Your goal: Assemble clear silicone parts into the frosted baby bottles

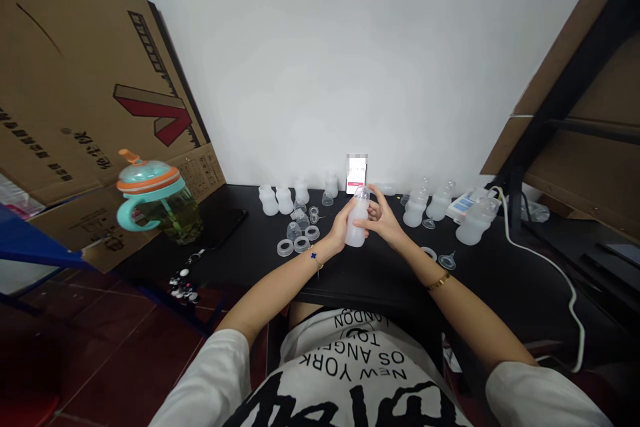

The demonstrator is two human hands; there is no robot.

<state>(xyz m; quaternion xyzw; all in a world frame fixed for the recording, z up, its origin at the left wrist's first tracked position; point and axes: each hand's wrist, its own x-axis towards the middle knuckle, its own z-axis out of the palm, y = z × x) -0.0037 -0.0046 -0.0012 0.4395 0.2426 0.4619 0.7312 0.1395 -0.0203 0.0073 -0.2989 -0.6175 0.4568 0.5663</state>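
Observation:
A frosted white baby bottle [356, 221] with a clear cap on top is held slightly tilted above the black table [340, 283]. My left hand [341, 227] is wrapped round its left side. From the right, my right hand [384, 219] grips the same bottle, its thumb on the body and its index finger up at the cap. Left of my hands lie several white collar rings [285, 248], along with clear caps [294, 231] and nipples [314, 212]. Below my right forearm are another ring [429, 253] and a clear nipple [447, 260].
Bottles without tops [269, 201] stand at the back left; capped bottles [416, 203] stand at the right. A lit phone [357, 175] leans on the wall. A teal-lidded jug [170, 203], a keychain [184, 280], a cardboard box [100, 80] and a white cable [545, 260] flank the table.

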